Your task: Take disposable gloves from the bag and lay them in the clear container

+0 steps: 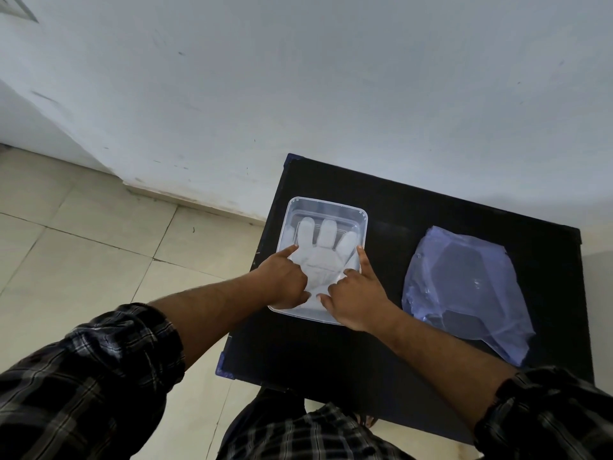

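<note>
Off to the left of the clear container [326, 207] there is only pale tiled floor [83, 244] and the foot of a white wall [298, 94]. A rolled checked sleeve [99, 366] leads up a bare forearm to the left hand [286, 281], which rests inside the container at its near-left corner. Its grip is loosely spread, not pinching anything: the index finger points out along the container's left side and the other fingers curl down onto the cuff end of the glove [323, 250].

The container sits on the left part of a black surface [331, 360]. The translucent white glove lies flat inside it, palm area in the middle, fingers pointing to the container's far wall.

The right hand [356, 298] comes in over the container's near-right corner. Its index finger stretches along the right wall, the thumb reaches toward the left hand's fingertips, and the remaining fingers press down on the glove's cuff; the grip is open and flat, holding nothing.

To the right of the container, apart from it, a bluish see-through plastic bag [471, 293] lies crumpled and flat on the same surface.
</note>
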